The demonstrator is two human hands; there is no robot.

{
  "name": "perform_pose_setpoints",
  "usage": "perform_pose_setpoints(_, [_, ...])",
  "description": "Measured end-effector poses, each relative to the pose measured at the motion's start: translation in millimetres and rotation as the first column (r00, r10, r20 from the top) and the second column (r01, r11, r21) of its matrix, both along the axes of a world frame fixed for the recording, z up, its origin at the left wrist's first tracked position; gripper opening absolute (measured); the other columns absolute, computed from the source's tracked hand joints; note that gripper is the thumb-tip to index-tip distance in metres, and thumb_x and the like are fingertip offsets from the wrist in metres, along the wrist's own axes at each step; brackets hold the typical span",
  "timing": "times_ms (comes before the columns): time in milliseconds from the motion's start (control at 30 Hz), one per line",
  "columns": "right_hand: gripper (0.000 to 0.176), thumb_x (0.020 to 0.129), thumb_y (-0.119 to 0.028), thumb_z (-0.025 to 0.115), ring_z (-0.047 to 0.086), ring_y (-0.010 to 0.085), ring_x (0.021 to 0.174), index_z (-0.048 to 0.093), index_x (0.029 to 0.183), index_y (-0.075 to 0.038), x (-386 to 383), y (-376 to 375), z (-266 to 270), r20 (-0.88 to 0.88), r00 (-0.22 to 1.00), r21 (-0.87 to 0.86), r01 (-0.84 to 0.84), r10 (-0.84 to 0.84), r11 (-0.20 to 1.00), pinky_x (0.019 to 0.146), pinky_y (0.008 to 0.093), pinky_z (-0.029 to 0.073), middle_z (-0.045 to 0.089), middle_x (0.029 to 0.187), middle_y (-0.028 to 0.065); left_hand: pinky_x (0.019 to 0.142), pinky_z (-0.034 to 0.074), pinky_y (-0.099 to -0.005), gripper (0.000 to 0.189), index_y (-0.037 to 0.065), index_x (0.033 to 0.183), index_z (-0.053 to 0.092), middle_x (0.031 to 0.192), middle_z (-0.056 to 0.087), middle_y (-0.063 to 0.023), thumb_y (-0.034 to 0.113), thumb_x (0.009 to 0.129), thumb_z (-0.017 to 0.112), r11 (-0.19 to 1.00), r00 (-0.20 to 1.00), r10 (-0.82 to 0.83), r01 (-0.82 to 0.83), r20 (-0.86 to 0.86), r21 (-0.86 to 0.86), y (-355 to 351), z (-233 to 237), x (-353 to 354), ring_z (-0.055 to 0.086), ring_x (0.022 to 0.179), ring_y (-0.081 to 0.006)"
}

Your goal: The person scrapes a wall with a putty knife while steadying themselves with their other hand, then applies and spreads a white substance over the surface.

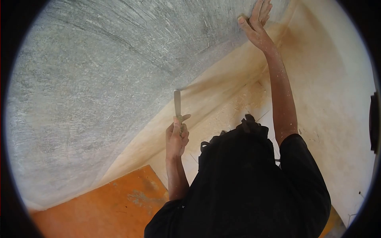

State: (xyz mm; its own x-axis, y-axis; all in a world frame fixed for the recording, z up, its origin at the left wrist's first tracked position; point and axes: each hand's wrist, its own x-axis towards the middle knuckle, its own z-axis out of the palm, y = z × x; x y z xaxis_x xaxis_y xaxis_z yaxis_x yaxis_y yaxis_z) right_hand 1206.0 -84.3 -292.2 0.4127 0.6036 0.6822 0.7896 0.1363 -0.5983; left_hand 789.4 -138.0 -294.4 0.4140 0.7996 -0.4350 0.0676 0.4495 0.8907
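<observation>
My left hand (pixel 175 142) is closed around the handle of a narrow scraper (pixel 177 102). Its flat, round-tipped blade points up, with the tip overlapping the lower edge of the grey, scratched wall surface (pixel 91 79) in this view. Higher up and to the right, my right hand (pixel 258 27) lies against the wall, fingers stretched out and nothing in it. Pale specks of dust dot the right forearm.
Below the grey area runs a cream wall band (pixel 139 152) with brownish shadows. An orange panel or floor patch (pixel 103 202) lies at the lower left. Pale wall (pixel 329 119) rises on the right, and crumbs of debris (pixel 248 99) lie near the corner.
</observation>
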Motion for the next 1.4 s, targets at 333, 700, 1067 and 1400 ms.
perform_pose_setpoints(333, [0.09,0.103,-0.057,0.038,-0.027,0.0451,0.145,-0.019,0.155,-0.01,-4.5,0.9,4.3,-0.014,1.0,0.016,0.004,-0.003,1.0,0.115,0.0584,-0.013,-0.027,0.161,0.02,0.034,0.018,-0.0203,0.045,0.003,0.088,0.056,0.059,0.037,0.0053,0.045,0.102,0.053,0.998,0.997,0.06,-0.061,-0.051,-0.009,7.3,-12.6,21.8,0.029,0.04,-0.0013])
perform_pose_setpoints(700, [0.091,0.103,-0.056,0.037,-0.028,0.0451,0.145,-0.021,0.154,-0.009,-15.3,-2.8,12.3,-0.037,0.999,-0.001,-0.017,0.017,1.0,0.117,0.0571,-0.012,-0.028,0.16,0.0202,0.038,0.018,-0.0216,0.043,0.005,0.078,0.057,0.055,0.038,0.0071,0.04,0.102,0.057,0.992,0.993,0.122,-0.122,-0.008,-0.01,0.9,-22.4,34.0,0.03,0.042,-0.0019])
perform_pose_setpoints(1067, [0.094,0.102,-0.062,0.035,-0.028,0.0461,0.144,-0.022,0.154,-0.008,0.4,-2.0,1.6,-0.039,0.999,-0.051,-0.011,0.009,0.999,0.116,0.0573,-0.012,-0.029,0.158,0.024,0.037,0.019,-0.0214,0.044,0.006,0.076,0.057,0.055,0.04,0.0065,0.043,0.101,0.058,0.991,0.991,0.131,-0.13,0.009,-0.042,-2.9,-24.2,56.9,0.031,0.042,-0.0023])
perform_pose_setpoints(1400, [0.098,0.099,-0.065,0.037,-0.03,0.0462,0.143,-0.022,0.154,-0.008,-2.7,-0.8,3.9,-0.068,0.997,-0.051,-0.027,0.023,0.998,0.114,0.0597,-0.013,-0.031,0.157,0.0247,0.035,0.017,-0.0204,0.041,0.008,0.082,0.057,0.059,0.037,0.008,0.043,0.102,0.055,0.993,0.994,0.102,-0.099,-0.048,0.056,7.1,-31.8,54.1,0.029,0.041,-0.0009])
